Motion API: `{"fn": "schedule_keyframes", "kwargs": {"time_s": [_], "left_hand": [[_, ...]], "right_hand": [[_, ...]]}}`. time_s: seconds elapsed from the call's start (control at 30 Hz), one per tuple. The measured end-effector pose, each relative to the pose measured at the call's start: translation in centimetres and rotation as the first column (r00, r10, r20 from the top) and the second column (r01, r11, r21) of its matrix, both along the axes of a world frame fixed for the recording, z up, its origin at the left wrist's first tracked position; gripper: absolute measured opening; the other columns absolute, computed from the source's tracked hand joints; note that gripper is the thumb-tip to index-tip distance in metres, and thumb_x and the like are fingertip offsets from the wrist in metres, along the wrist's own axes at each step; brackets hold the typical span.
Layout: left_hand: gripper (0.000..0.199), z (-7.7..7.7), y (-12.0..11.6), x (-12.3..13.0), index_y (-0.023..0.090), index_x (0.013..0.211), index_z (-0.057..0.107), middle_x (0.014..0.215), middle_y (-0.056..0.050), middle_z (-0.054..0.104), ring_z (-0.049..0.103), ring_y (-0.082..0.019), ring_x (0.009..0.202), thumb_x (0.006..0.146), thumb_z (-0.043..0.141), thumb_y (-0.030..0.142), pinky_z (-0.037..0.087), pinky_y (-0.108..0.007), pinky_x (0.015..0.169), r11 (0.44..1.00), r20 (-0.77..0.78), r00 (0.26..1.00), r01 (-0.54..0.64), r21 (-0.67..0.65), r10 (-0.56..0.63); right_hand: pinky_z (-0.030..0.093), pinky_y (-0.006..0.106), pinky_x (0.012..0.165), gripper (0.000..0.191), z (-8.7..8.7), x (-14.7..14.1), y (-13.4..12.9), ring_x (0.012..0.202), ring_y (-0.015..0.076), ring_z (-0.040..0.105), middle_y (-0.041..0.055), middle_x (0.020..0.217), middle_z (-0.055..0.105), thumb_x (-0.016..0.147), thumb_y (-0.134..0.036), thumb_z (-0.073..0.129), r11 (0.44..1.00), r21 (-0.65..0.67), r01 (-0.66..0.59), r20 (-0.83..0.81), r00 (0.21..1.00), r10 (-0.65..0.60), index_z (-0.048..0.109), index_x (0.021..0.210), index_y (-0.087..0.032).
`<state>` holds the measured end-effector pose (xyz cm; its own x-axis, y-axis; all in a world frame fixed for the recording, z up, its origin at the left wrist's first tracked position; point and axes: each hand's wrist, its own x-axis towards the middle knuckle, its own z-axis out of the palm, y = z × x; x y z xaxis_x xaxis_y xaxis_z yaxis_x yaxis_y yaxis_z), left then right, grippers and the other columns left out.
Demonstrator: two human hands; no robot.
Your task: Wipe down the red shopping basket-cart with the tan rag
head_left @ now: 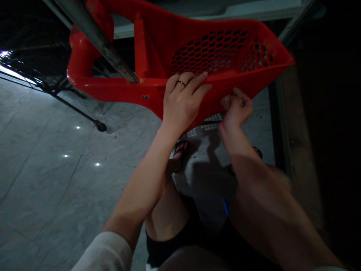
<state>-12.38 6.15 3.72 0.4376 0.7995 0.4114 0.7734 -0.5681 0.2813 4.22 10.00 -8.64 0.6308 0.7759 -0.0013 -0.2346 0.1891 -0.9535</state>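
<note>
The left hand lies on the outer side of a red plastic basket, at about 12 o'clock from the middle of the view. Its four long fingers are flat on the plastic and a little spread, not closed around anything. One gold ring is on one finger. The right hand is at about 2 o'clock, against the lower edge of the basket. Its fingers are bent narrow, but the tips are hard to see, so I cannot tell if they really grip the edge.

The basket is tilted, and its far end is cut off by the top of the picture. It has two areas of small holes, and one small round screw is near the left hand. One metal pole crosses it at about 11 o'clock. One small black wheel stands on the tile floor at about 9 o'clock. Two sandals show at about 6 o'clock and 4 o'clock, partly hidden by the legs and in shadow. One small blue thing is too dark to name.
</note>
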Motion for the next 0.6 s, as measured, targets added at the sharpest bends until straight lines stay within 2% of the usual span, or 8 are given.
{"fn": "schedule_keyframes", "kwargs": {"time_s": [0.07, 0.13, 0.2, 0.27, 0.33, 0.4, 0.5, 0.6], "left_hand": [[0.046, 0.3, -1.1, -1.0, 0.036, 0.119, 0.062, 0.132, 0.006, 0.060, 0.045, -0.026, 0.130, 0.101, 0.020, 0.035, 0.020, -0.055, 0.113, 0.999, -0.004, 1.000, 0.019, 0.046, -0.019], [0.045, 0.5, -2.2, -1.7, 0.037, 0.125, 0.059, 0.134, 0.007, 0.059, 0.047, -0.026, 0.129, 0.101, 0.021, 0.034, 0.021, -0.054, 0.115, 0.994, 0.014, 0.999, -0.036, 0.107, 0.034], [0.045, 0.5, -2.9, -1.8, 0.040, 0.136, 0.050, 0.143, 0.009, 0.050, 0.040, -0.026, 0.135, 0.100, 0.025, 0.033, 0.016, -0.054, 0.118, 0.981, 0.067, 0.990, -0.134, 0.142, 0.126], [0.048, 0.3, -2.8, -1.3, 0.044, 0.142, 0.041, 0.146, 0.012, 0.044, 0.029, -0.026, 0.143, 0.097, 0.030, 0.033, 0.007, -0.054, 0.120, 0.967, 0.115, 0.973, -0.216, 0.132, 0.201], [0.050, 0.0, -2.3, -0.6, 0.045, 0.142, 0.041, 0.142, 0.012, 0.050, 0.025, -0.026, 0.144, 0.095, 0.031, 0.034, -0.003, -0.054, 0.121, 0.955, 0.129, 0.956, -0.277, 0.104, 0.263], [0.048, -0.2, -1.8, -0.1, 0.043, 0.138, 0.047, 0.136, 0.008, 0.056, 0.031, -0.027, 0.141, 0.096, 0.026, 0.035, -0.006, -0.051, 0.122, 0.939, 0.098, 0.941, -0.333, 0.090, 0.324], [0.050, -0.3, -1.4, 0.1, 0.040, 0.136, 0.050, 0.136, 0.006, 0.056, 0.036, -0.026, 0.137, 0.097, 0.018, 0.036, -0.001, -0.049, 0.123, 0.921, 0.049, 0.924, -0.383, 0.069, 0.380], [0.049, -0.3, -1.5, -0.1, 0.040, 0.139, 0.047, 0.141, 0.007, 0.052, 0.026, -0.028, 0.143, 0.096, 0.024, 0.037, 0.000, -0.053, 0.121, 0.941, 0.098, 0.936, -0.338, -0.021, 0.338]], "right_hand": [[0.047, 0.038, 0.087, 0.019, 1.4, 1.1, 0.2, 0.114, 0.0187, 0.051, 0.0062, 0.113, 0.049, 0.083, -0.016, 0.033, 0.995, 0.085, 0.058, 0.099, 0.993, -0.066, 0.043, 0.098, -0.022], [0.044, 0.045, 0.096, 0.016, 1.9, 0.2, -0.7, 0.122, 0.0218, 0.045, 0.0057, 0.113, 0.048, 0.083, -0.016, 0.037, 0.992, 0.086, 0.093, 0.234, 0.966, -0.111, 0.046, 0.095, -0.022], [0.039, 0.047, 0.106, 0.016, 1.5, -2.1, -2.3, 0.118, 0.0204, 0.048, 0.0033, 0.109, 0.051, 0.080, -0.016, 0.049, 0.992, 0.013, 0.124, 0.340, 0.933, -0.121, 0.049, 0.093, -0.025], [0.037, 0.044, 0.110, 0.020, 0.5, -4.9, -4.1, 0.110, 0.0192, 0.051, 0.0029, 0.104, 0.053, 0.076, -0.013, 0.055, 0.995, -0.046, 0.084, 0.393, 0.917, -0.059, 0.053, 0.091, -0.026], [0.038, 0.043, 0.110, 0.023, -0.6, -7.3, -5.5, 0.110, 0.0190, 0.052, 0.0038, 0.106, 0.053, 0.076, -0.011, 0.055, 0.996, -0.090, 0.000, 0.429, 0.903, 0.038, 0.056, 0.092, -0.026], [0.038, 0.042, 0.111, 0.024, -1.5, -8.8, -6.3, 0.114, 0.0186, 0.050, 0.0042, 0.111, 0.051, 0.078, -0.010, 0.053, 0.991, -0.123, -0.054, 0.447, 0.888, 0.104, 0.056, 0.094, -0.027], [0.038, 0.041, 0.110, 0.023, -1.8, -9.2, -6.6, 0.111, 0.0179, 0.052, 0.0034, 0.111, 0.052, 0.078, -0.009, 0.052, 0.986, -0.144, -0.088, 0.452, 0.880, 0.144, 0.058, 0.092, -0.027], [0.042, 0.040, 0.104, 0.020, -0.8, -7.8, -6.0, 0.102, 0.0178, 0.054, 0.0038, 0.101, 0.055, 0.078, -0.008, 0.054, 0.989, -0.093, -0.111, 0.470, 0.871, 0.142, 0.060, 0.091, -0.022]]}}
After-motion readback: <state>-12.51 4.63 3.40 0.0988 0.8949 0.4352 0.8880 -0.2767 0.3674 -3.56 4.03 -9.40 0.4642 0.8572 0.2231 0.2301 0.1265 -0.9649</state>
